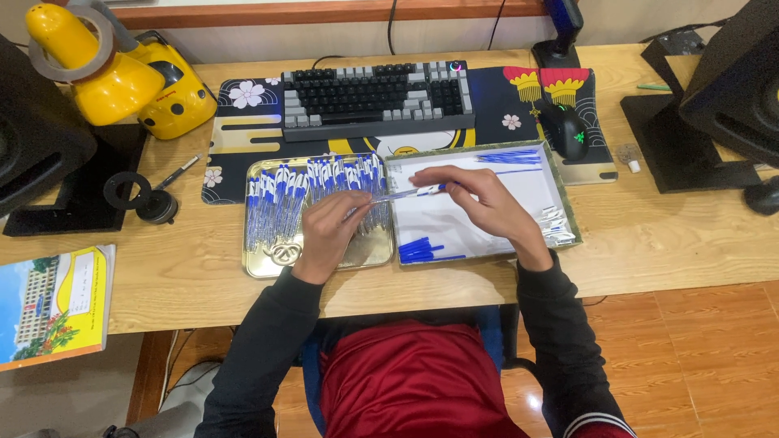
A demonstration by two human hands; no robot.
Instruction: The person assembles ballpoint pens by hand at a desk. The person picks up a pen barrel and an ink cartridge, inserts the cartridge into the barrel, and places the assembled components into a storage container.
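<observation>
While both hands (329, 231) (479, 199) grip one pen (406, 194) — two trays (268, 264) (568, 207)

Colours and patterns on the desk

Pens (280, 207): clear with blue caps, on a gold tray (261, 268). White box (535, 191), green patterned rim, blue caps (419, 249) inside. Keyboard (377, 97): black and grey. Desk mat (243, 122): dark, white flowers. Lamp (114, 77): yellow. Sleeves (260, 349): black.

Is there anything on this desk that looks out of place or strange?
One thing: a roll of tape hangs around the neck of the yellow desk lamp, like a ring. A lone pen lies loose on the desk, apart from the pens in the gold tray. Both hands hold one clear pen.
</observation>
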